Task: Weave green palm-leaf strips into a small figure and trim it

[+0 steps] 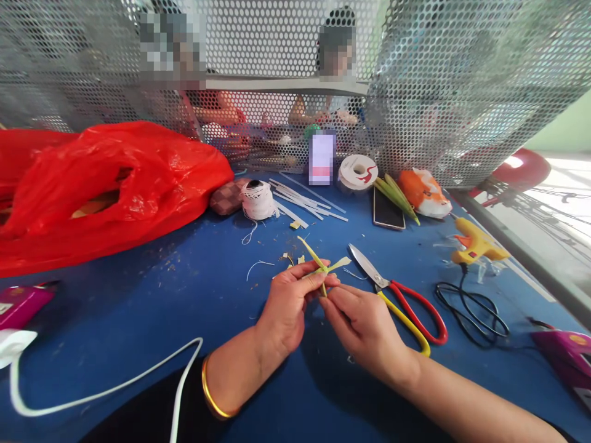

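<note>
Bench: 1, blue (pixel 184 295), under everything; clock centred on our leaf piece (pixel 325 269), 12 = far side.
Mesh screen: upright at 12 (pixel 281 43), prob. a divider.
Red bag: 1, at 10 (pixel 152 160); prob. set aside to give us elbow room.
Left hand: 1 (pixel 287 301), thumb + fingers pinched on leaf piece by its crossing, prob. so folds don't slip.
Right hand: 1, at 4–5 (pixel 369 320), thumb + forefinger closed on lower stalk; tight by L hand, likely for fine control.
Purple boxes: 2, at 9 (pixel 28 304) and 4 (pixel 563 354), both cut off by view edge.
Scissors: 1 pr, at 4 (pixel 380 282), handles twd us, just beside R hand; prob. for a quick grab.
Glue gun: 1, yellow, at 3 (pixel 480 243); well apart from our hands, maybe to keep tip clear. Can't tell if hot.
White strips: several, at 12 (pixel 307 202), overlapping, exact no. unclear.
Green leaves: approx. 2, at 1–2 (pixel 398 198), partly over 1 dark phone (pixel 388 215).
Leaf piece: 1, pale green, betw. both hands, ends out at 11 and 2.
White reel: 1, at 1 (pixel 348 175).
Thread cone: 1, at 10–11 (pixel 259 206); upright, prob. so thread runs off free.
Scraps: a few, betw. 10 and 11 (pixel 295 225), too small to count.
</note>
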`<action>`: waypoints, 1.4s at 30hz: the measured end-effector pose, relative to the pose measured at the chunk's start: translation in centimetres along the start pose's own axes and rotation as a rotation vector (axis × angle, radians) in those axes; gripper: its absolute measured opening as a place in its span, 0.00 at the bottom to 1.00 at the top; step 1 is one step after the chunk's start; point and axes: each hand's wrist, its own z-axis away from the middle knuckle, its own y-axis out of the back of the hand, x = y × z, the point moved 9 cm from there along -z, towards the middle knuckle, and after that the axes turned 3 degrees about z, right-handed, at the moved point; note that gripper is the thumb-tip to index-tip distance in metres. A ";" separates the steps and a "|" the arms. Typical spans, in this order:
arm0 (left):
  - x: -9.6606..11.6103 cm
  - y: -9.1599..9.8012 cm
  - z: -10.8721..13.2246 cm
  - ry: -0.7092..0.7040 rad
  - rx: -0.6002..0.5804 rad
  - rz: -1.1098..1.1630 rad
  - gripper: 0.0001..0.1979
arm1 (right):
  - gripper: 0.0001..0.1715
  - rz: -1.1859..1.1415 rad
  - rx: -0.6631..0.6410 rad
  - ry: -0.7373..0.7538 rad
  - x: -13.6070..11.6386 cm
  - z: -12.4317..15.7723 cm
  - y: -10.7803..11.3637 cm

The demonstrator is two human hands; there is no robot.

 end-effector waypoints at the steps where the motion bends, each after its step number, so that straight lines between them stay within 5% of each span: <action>1: -0.1 0.0 0.0 0.002 0.004 0.003 0.11 | 0.18 0.017 -0.006 0.015 -0.1 0.0 -0.1; 10: 0.2 0.2 -0.7 0.055 -0.022 -0.092 0.14 | 0.16 0.205 -0.007 0.086 -0.5 0.0 0.0; 16: 2.7 -0.5 -0.9 -0.037 -0.138 -0.265 0.19 | 0.12 0.310 0.315 0.019 1.1 -1.1 5.9; 21: 2.3 -1.3 -0.6 0.019 -0.244 -0.274 0.20 | 0.14 -0.082 0.044 -0.183 4.3 -2.1 3.5; 28: 1.4 -1.5 -0.6 0.108 -0.284 -0.358 0.24 | 0.18 -0.407 -0.027 -0.393 5.2 -1.1 1.4; 42: 1.0 -1.4 -0.3 0.060 -0.250 -0.370 0.16 | 0.18 -0.436 -0.088 -0.402 4.4 -0.6 0.5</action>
